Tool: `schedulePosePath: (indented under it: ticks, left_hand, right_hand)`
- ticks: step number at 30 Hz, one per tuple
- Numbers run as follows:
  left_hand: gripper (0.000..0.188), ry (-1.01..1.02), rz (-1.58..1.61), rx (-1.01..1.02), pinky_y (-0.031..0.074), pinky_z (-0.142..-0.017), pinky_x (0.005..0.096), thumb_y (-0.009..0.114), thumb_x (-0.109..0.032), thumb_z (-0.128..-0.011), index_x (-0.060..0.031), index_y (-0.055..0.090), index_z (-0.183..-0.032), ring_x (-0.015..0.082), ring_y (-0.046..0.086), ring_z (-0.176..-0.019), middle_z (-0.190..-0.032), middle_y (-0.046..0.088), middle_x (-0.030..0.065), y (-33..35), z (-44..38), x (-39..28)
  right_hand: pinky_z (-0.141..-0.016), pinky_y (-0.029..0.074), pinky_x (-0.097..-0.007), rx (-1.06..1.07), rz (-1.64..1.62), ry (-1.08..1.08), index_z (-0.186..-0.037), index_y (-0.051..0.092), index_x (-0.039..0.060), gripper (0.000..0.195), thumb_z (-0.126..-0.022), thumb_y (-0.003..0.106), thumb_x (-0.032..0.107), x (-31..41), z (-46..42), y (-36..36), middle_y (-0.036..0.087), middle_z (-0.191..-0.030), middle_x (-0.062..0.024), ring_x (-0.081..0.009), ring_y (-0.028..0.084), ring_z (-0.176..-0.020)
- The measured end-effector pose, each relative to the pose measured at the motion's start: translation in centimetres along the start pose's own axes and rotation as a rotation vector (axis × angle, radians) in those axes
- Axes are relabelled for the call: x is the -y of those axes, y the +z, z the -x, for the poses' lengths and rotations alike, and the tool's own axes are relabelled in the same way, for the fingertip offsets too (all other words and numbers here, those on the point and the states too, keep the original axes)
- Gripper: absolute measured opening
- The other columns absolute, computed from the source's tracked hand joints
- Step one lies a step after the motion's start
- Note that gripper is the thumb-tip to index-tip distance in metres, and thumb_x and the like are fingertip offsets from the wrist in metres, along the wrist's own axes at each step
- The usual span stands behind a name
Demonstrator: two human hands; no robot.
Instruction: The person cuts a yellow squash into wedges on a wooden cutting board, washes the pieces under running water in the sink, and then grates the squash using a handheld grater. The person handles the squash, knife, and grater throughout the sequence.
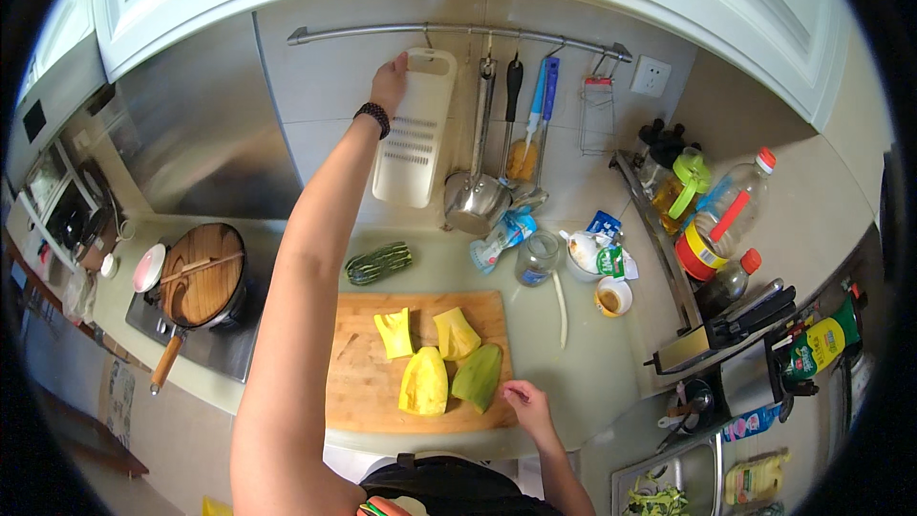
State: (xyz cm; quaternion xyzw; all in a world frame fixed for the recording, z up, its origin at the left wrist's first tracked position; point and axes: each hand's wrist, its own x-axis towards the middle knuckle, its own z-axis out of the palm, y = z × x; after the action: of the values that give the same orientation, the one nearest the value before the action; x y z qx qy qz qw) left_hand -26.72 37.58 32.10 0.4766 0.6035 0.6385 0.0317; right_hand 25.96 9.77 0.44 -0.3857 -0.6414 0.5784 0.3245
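My left hand [390, 86] is raised to the wall and grips the upper left edge of a white plastic grater [415, 132], at its handle slot under the rail hook. Loosely curled, my right hand [530, 407] is beside the right edge of the wooden cutting board [358, 401], with nothing visible in it. Four pieces would be several: hollowed yellow squash chunks [423, 381] lie on the board, and one piece turned over shows green skin [478, 378]. Behind the board rests a striped green zucchini [378, 263].
A metal rail [458, 29] holds a saucepan [476, 204] and utensils. Right of the board stand a glass jar [536, 261], a small cup [613, 297] and a bottle rack [663, 251]. A wood-lidded pan [202, 276] sits left; a sink [709, 469] is lower right.
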Motion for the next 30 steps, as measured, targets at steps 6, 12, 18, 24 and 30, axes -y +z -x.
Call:
schedulePosePath:
  ticks: [6, 12, 18, 24, 30]
  left_hand:
    - [0.043, -0.234, 0.214, 0.144, 0.047, -0.075, 0.0319, 0.048, -0.039, -0.098, 0.0002, 0.064, -0.092, 0.0168, 0.057, -0.078, -0.082, 0.063, 0.0091, -2.5, 11.2, -9.9]
    - [0.02, -0.368, 0.053, -0.074, 0.038, -0.049, 0.0248, 0.058, -0.021, -0.089, -0.0016, 0.061, -0.088, 0.0077, 0.046, -0.056, -0.068, 0.052, -0.0006, -12.5, 29.0, -5.4]
    - [0.016, -0.777, 0.667, -0.66, 0.05, -0.074, 0.0349, 0.05, -0.013, -0.09, -0.0039, 0.053, -0.103, 0.0185, 0.057, -0.086, -0.1, 0.057, 0.0089, -18.5, 49.2, 1.7]
    - [0.062, -0.802, 0.844, -0.765, 0.054, -0.083, 0.0467, 0.048, 0.008, -0.08, -0.0076, 0.028, -0.136, 0.0308, 0.058, -0.107, -0.129, 0.046, 0.0177, -18.7, 58.7, 2.0]
    - [0.048, -0.966, 0.993, -0.614, 0.044, -0.091, 0.0654, 0.054, -0.021, -0.093, -0.018, 0.036, -0.137, 0.0283, 0.053, -0.117, -0.127, 0.05, 0.0065, -20.2, 61.5, -0.7]
  right_hand:
    - [-0.074, 0.05, -0.0236, 0.036, -0.022, 0.015, -0.103, 0.065, -0.0006, 0.015, -0.091, 0.062, 0.009, 0.4, -0.8, -0.7, 0.069, -0.092, -0.0056, -0.0098, 0.063, -0.083]
    - [-0.068, 0.052, -0.0267, 0.216, -0.113, 0.141, -0.1, 0.064, -0.0015, 0.015, -0.092, 0.061, 0.011, 4.4, -3.4, 4.2, 0.069, -0.089, -0.0068, -0.0131, 0.066, -0.08]
    - [-0.069, 0.053, -0.0371, 0.317, 0.616, 0.035, -0.101, 0.062, -0.004, 0.024, -0.091, 0.061, 0.017, 4.8, -7.0, 7.6, 0.069, -0.09, -0.0192, -0.0301, 0.068, -0.078]
    - [-0.076, 0.052, -0.0456, 0.452, 1.175, 0.139, -0.096, 0.066, -0.0013, 0.041, -0.082, 0.07, 0.037, 6.2, -7.9, 12.0, 0.068, -0.09, -0.0232, -0.0373, 0.066, -0.088]
    - [-0.079, 0.052, -0.0434, 0.213, 1.186, 0.291, -0.102, 0.06, -0.0007, 0.042, -0.077, 0.075, 0.031, 3.7, -7.7, 14.6, 0.067, -0.098, -0.0211, -0.0345, 0.065, -0.093]
